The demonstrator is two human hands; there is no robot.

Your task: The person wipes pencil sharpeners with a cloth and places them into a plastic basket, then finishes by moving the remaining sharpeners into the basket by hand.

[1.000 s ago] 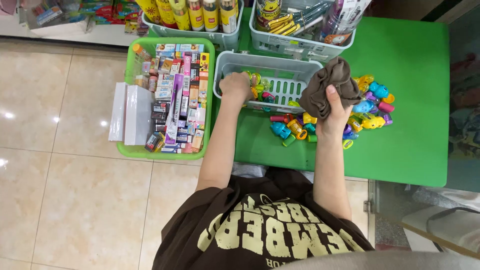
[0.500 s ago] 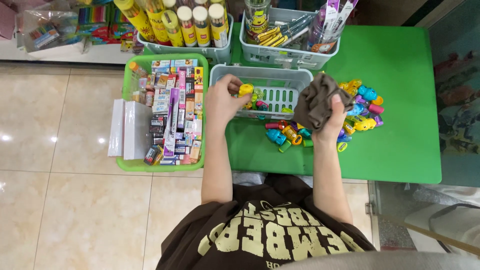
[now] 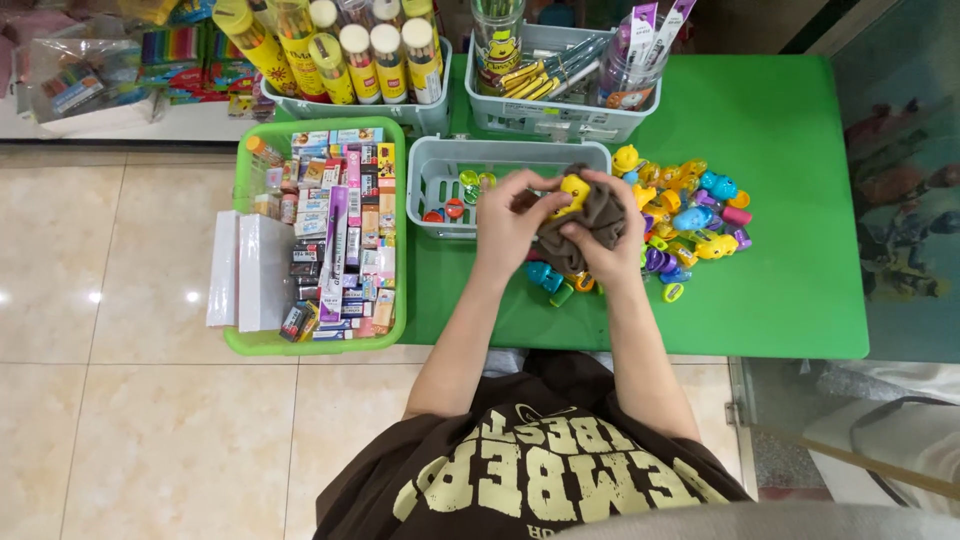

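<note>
Both hands meet over the green table [image 3: 790,290], just in front of a small grey basket [image 3: 430,190]. My left hand [image 3: 510,215] grips a small yellow toy [image 3: 575,190] and presses it into a brown cloth [image 3: 595,222]. My right hand [image 3: 610,250] holds that cloth bunched around the toy from below. A heap of small colourful plastic toys [image 3: 690,215] lies on the table just to the right of my hands. A few small pieces sit inside the grey basket.
A green basket [image 3: 385,335] of boxed items hangs off the table's left edge, with white boxes [image 3: 250,270] in it. At the back stand two grey baskets, one with tall tubes [image 3: 350,50], one with pens and cups [image 3: 560,70]. Tiled floor lies left.
My left hand has left the grey basket, picked up a yellow toy and come to the cloth. My right hand lowered the cloth to meet it.
</note>
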